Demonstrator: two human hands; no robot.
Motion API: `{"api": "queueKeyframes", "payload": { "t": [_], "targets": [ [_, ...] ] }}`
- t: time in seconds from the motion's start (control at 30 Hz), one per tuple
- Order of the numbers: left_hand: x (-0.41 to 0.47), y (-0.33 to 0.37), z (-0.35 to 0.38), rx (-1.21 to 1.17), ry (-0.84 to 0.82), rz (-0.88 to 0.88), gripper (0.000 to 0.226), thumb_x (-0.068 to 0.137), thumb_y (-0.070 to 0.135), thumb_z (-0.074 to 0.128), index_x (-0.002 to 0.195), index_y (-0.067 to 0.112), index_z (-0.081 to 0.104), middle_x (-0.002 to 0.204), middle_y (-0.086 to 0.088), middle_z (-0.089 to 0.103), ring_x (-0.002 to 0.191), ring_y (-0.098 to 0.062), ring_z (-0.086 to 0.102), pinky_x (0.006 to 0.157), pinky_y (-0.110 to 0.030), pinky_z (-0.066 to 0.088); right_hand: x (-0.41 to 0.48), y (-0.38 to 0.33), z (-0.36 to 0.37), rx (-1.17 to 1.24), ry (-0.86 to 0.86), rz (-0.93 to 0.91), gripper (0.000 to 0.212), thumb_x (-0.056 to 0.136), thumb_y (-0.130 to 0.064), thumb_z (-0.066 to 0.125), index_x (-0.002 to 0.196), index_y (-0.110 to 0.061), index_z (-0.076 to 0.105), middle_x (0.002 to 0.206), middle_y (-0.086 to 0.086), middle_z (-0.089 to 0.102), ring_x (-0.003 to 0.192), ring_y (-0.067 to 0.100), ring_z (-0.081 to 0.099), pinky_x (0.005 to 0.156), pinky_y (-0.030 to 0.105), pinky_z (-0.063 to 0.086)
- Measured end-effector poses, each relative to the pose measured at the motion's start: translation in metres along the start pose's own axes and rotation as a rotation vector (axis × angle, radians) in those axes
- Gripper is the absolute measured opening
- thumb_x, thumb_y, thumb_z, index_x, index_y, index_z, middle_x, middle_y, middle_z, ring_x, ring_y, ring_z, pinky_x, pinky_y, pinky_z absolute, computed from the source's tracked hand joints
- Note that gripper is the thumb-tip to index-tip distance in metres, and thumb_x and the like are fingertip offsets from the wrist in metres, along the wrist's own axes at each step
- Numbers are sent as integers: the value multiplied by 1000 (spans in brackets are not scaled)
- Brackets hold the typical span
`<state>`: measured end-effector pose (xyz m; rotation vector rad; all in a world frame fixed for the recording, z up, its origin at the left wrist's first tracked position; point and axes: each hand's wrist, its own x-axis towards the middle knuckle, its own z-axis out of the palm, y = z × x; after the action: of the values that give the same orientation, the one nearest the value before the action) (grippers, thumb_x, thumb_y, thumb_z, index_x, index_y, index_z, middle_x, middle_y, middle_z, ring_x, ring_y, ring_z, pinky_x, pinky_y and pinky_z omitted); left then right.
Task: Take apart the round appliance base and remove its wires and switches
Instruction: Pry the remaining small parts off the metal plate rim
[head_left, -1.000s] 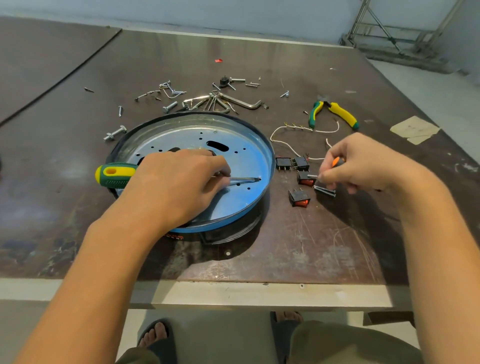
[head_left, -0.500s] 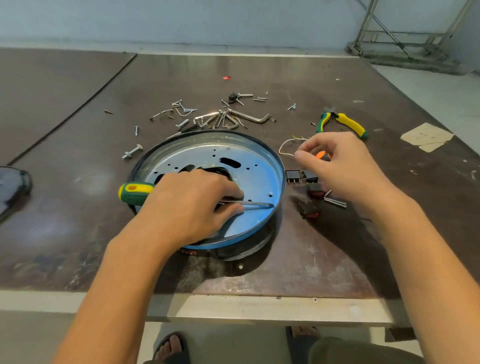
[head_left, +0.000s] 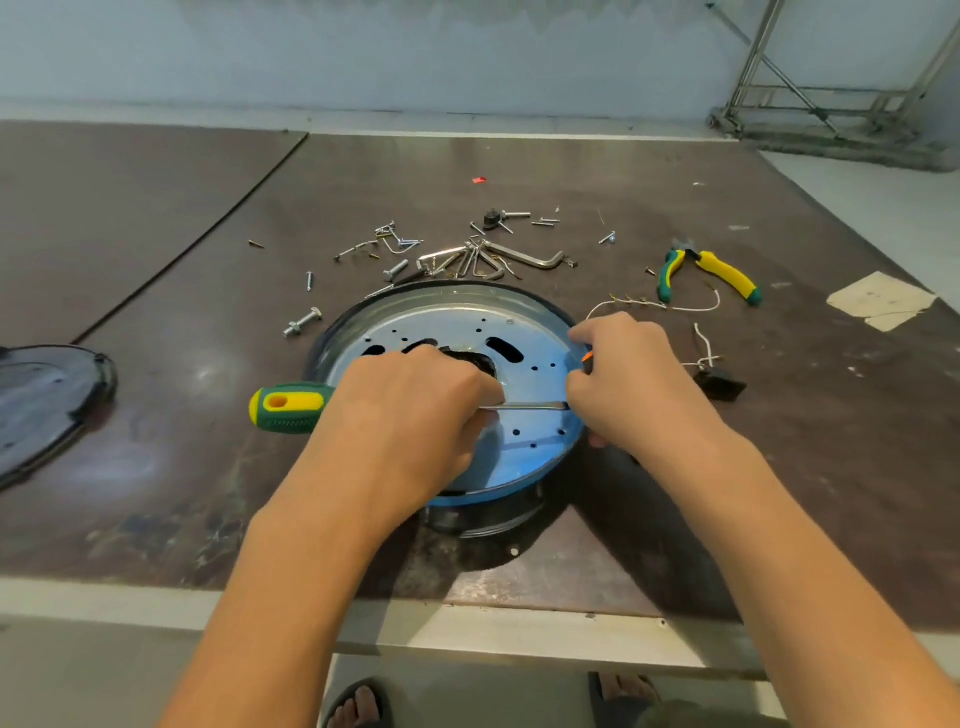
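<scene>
Since a second back, my right hand (head_left: 628, 384) had come across to the right rim of the round appliance base (head_left: 524, 452), a small orange piece (head_left: 587, 357) pinched in its fingertips. Whether it also gripped the rim I could not tell. My left hand (head_left: 415, 410) was wrapped round the screwdriver (head_left: 291, 408), whose shaft lay flat across the plate with its tip toward that rim.

The base sat mid-table (head_left: 208, 467), near the front edge. I judged it thin pressed metal, light, stiff and slick, likely sharp at rim and slots, so best steadied by its outer wall.

A black switch (head_left: 719, 382) and the wires (head_left: 649, 304) lay just to its right, with the pliers (head_left: 711, 273) beyond and the hex keys (head_left: 519, 257) and a bolt (head_left: 301, 325) behind. Open room lay to the left, short of the dark cover (head_left: 47, 400).
</scene>
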<state>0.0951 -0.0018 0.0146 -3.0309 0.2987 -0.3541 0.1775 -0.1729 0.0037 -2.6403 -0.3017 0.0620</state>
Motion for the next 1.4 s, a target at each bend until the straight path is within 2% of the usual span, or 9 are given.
{"api": "queueKeyframes", "payload": {
  "t": [0.17, 0.33, 0.47, 0.63, 0.77, 0.87, 1.03, 1.13, 1.4],
  "targets": [
    [-1, -1, 6, -65, -63, -50, 16, 97, 34, 50, 96, 30, 65, 88, 5, 65, 83, -24, 63, 65, -36, 55, -2, 14, -27, 103, -307, 51, 18, 94, -18, 53, 95, -19, 71, 61, 7, 73, 37, 18, 58, 34, 22, 43],
    [0, 5, 17, -90, -106, -20, 20, 95, 37, 48, 102, 32, 66, 103, 10, 66, 92, -21, 63, 69, -38, 55, 12, 25, -16, 24, 84, -134, 34, 93, -29, 67, 127, -35, 66, 93, -12, 69, 80, 10, 64, 71, 30, 51],
    [-2, -3, 11, -106, -170, -18, 24, 92, 38, 48, 108, 33, 66, 111, 9, 69, 99, -22, 65, 73, -38, 57, 16, 19, -5, 189, -27, -101, 55, 96, -11, 60, 147, -28, 51, 100, -8, 63, 75, 5, 58, 68, 34, 57],
    [-5, 2, 2, -39, -180, -48, 24, 80, 18, 46, 94, 27, 63, 103, 5, 68, 91, -26, 63, 65, -37, 54, 9, 9, -12, -17, -39, 7, 27, 87, -4, 57, 113, -10, 62, 95, 7, 58, 67, 29, 69, 55, 49, 63],
    [-7, 2, 4, -43, -196, -48, 28, 84, 18, 49, 102, 33, 64, 112, 9, 64, 97, -24, 63, 70, -37, 55, 3, 9, -22, -121, -5, 76, 11, 82, -9, 62, 92, -15, 64, 78, 7, 62, 44, 24, 67, 46, 40, 61],
    [-9, 5, 5, -34, -199, -24, 16, 81, 17, 49, 88, 28, 57, 98, 7, 65, 86, -25, 62, 64, -37, 54, 6, 16, -21, -149, 101, 20, 7, 84, -21, 70, 91, -21, 68, 86, 6, 69, 72, 27, 68, 63, 35, 56],
    [-7, 4, 3, -36, -178, -31, 20, 85, 19, 52, 99, 31, 58, 101, 7, 64, 88, -25, 62, 66, -38, 55, 19, 19, -8, 63, 34, -97, 51, 94, -16, 67, 143, -30, 58, 134, -1, 65, 115, 19, 59, 92, 32, 45],
    [-6, 5, 1, -40, -130, -44, 31, 86, 20, 53, 112, 36, 59, 107, 9, 63, 96, -25, 62, 67, -38, 55, 20, 18, -8, 141, 5, -83, 57, 92, -3, 60, 142, -29, 59, 138, -1, 64, 117, 18, 59, 88, 30, 43],
    [-5, 7, 0, -57, -100, -69, 39, 83, 13, 48, 109, 36, 65, 111, 9, 64, 97, -24, 61, 66, -35, 52, 10, 12, -16, -6, -1, 87, 17, 85, -5, 62, 99, -15, 58, 89, 8, 54, 58, 31, 70, 37, 41, 57]
  ]
}}
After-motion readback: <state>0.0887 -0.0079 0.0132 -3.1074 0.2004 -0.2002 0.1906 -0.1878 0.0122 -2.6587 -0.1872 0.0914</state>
